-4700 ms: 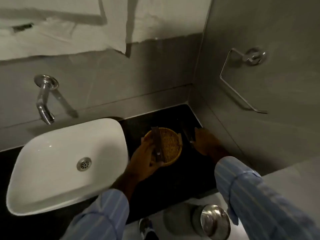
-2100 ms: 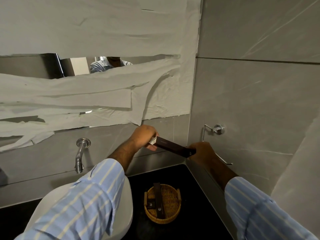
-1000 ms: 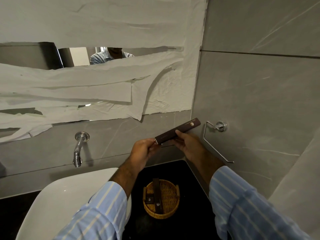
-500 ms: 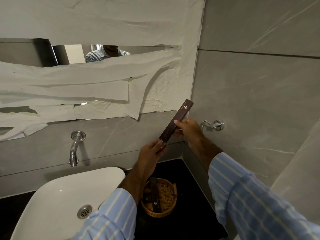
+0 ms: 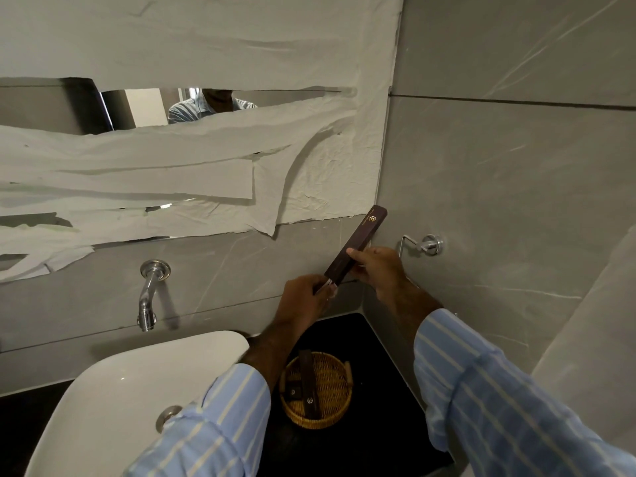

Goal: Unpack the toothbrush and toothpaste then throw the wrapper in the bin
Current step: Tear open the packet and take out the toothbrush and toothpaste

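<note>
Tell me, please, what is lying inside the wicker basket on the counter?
In the wicker basket lie two dark packets: a long one along the middle and a shorter one left of it. The left forearm covers the basket's left edge.

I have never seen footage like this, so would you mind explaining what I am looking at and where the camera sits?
There is no machine here: a person wears one camera on the head, looking down at their own two hands. The right hand holds a long dark box tilted upward, while the left hand pinches something pale at its lower end. Below, on the black counter, a wicker basket holds more dark boxes. The white sink and wall tap lie to the left.
</note>
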### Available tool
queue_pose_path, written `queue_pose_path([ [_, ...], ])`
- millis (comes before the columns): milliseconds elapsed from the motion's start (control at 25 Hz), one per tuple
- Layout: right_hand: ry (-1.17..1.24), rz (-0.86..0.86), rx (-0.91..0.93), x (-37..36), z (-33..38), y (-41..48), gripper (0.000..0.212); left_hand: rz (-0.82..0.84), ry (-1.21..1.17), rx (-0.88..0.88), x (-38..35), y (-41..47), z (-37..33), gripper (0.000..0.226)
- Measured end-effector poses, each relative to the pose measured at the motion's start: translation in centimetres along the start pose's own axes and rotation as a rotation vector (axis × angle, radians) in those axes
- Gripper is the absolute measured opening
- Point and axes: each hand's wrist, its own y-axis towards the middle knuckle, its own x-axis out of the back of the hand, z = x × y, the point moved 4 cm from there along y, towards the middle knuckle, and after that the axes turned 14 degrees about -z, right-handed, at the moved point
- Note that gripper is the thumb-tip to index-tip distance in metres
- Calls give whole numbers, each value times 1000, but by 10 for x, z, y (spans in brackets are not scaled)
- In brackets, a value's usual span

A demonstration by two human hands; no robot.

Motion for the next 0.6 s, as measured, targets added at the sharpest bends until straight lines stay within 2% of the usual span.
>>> queue_pose_path([
  [120,-13,63,-106,-2,-3,-6,42,15,131,-38,4,7,-4,18],
  [200,10,37,-106,0,1,-7,41,23,163,-26,5,11,-1,20],
  [600,152,-214,136,39,25,-6,29,-52,205,-27,20,-13,42,27],
])
